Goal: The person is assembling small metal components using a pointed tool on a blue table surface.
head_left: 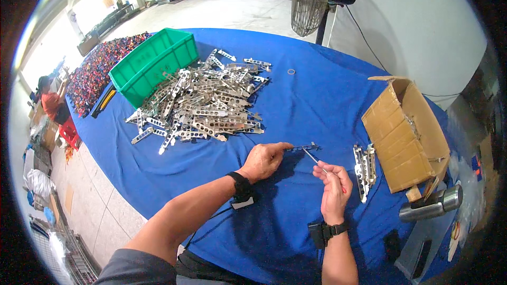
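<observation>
My left hand [265, 159] pinches the near end of a slim perforated metal bracket [302, 148] just above the blue cloth. In my right hand [334, 186] is a thin metal tool [310, 155] with a bit of red showing by the palm; its exact kind is unclear. The tool's tip meets the bracket near its far end. To the right of my right hand lies a small group of similar metal brackets [364, 171], side by side. A large heap of loose brackets [206, 103] covers the cloth beyond my left hand.
A green plastic bin [153, 63] stands behind the heap, beside a pile of small multicoloured parts [100, 71]. An open cardboard box [396, 140] and a steel flask [430, 205] are at the right. A fan [311, 0] stands behind the table; another person [52, 100] sits far left.
</observation>
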### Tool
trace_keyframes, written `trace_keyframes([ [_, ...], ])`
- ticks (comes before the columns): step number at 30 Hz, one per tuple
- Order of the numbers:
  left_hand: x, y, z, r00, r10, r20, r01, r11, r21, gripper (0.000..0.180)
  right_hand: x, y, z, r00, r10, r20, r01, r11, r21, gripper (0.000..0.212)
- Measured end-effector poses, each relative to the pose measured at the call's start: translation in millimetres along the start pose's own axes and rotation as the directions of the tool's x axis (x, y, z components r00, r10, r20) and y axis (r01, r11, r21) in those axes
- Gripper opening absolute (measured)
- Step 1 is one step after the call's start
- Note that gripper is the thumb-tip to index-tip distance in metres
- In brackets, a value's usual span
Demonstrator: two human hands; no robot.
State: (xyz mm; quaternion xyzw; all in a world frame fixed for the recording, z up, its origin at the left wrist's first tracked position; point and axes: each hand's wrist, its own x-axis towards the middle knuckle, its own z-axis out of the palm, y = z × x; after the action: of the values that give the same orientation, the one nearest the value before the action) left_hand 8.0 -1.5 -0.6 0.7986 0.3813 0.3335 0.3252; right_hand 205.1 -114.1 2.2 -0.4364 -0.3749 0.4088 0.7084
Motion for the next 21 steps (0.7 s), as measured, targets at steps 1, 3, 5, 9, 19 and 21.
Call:
trace_keyframes([
  [1, -0.1, -0.9, 0.3, 1.0, -0.001, 0.0, 0.001, 1.0, 0.002, 0.027, -0.3, 0.9, -0.6, 1.0, 0.005, -0.026, -0.006, 1.0, -0.026, 0.017],
  [3, 0.0, -2.6, 0.8, 1.0, 0.021, 0.003, -0.021, 0.999, 0.037, 0.026, -0.4, 0.3, 1.5, 0.999, 0.01, -0.053, -0.012, 0.999, -0.051, 0.017],
  [5, -0.2, -3.0, 0.9, 0.999, 0.034, -0.01, -0.033, 0.999, 0.033, 0.026, -0.5, -3.2, 7.5, 0.998, -0.012, -0.06, 0.011, 1.0, -0.016, 0.017],
  [9, -0.4, 1.8, -1.0, 1.0, 0.023, -0.006, -0.023, 0.999, 0.026, 0.027, -1.2, -2.2, 0.6, 1.0, -0.012, 0.021, 0.013, 0.999, -0.036, 0.017],
  [19, -0.2, 3.7, -2.4, 1.0, 0.028, -0.009, -0.028, 0.999, 0.028, 0.027, -1.1, -0.8, 1.8, 1.0, -0.012, 0.0, 0.012, 0.999, -0.052, 0.018],
  [21, 0.4, 4.1, -2.2, 1.0, 0.022, 0.006, -0.022, 0.999, 0.035, 0.027, -0.4, -1.5, 2.5, 1.0, -0.017, -0.02, 0.017, 0.999, -0.037, 0.018],
])
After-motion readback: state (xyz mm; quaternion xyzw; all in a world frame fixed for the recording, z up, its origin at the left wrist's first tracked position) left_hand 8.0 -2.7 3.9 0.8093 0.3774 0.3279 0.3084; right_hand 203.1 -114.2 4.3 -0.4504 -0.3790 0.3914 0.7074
